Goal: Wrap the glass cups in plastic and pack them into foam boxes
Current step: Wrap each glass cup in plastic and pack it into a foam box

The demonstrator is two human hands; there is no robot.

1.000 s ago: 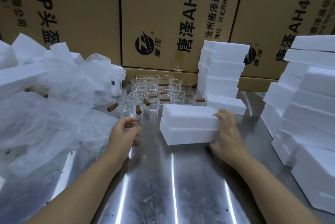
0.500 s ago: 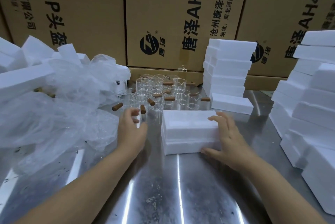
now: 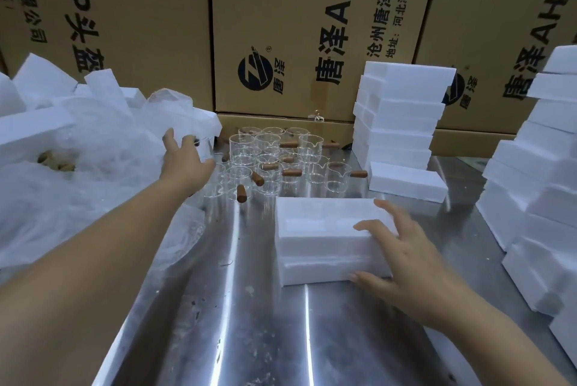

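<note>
Tabletop (image 3: 249,339) was shiny steel, and closest in on it sat one closed foam box (image 3: 318,229), long side running left to right across the person. Right hand (image 3: 402,260) was draped over its right end, fingers straight and spread on the lid, thumb down along the front face. So it lay flat on the box rather than gripping it, and looked to me like it was just pinning the box in place.

Further out, the left hand (image 3: 184,161) reached forward and to the left, thumb splayed wide, fingers open and holding nothing I could make out. The fingertips were right at the edge of the plastic heap (image 3: 93,151), and honestly I couldn't tell if they touched it. That heap was piled along the left side with loose foam pieces mixed in.

The bit that mattered, imo: the glass cups (image 3: 271,161) stood upright in a cluster past the box and just right of the left hand, brown handles pointing every which way. Plastic and cups were both on the left hand's side, with the right hand well apart from them. My guess was the left would do the fetching.

Behind the cups rose a foam stack (image 3: 402,117), with more foam stacks (image 3: 537,182) off to the right and cardboard cartons (image 3: 281,26) along the back.
</note>
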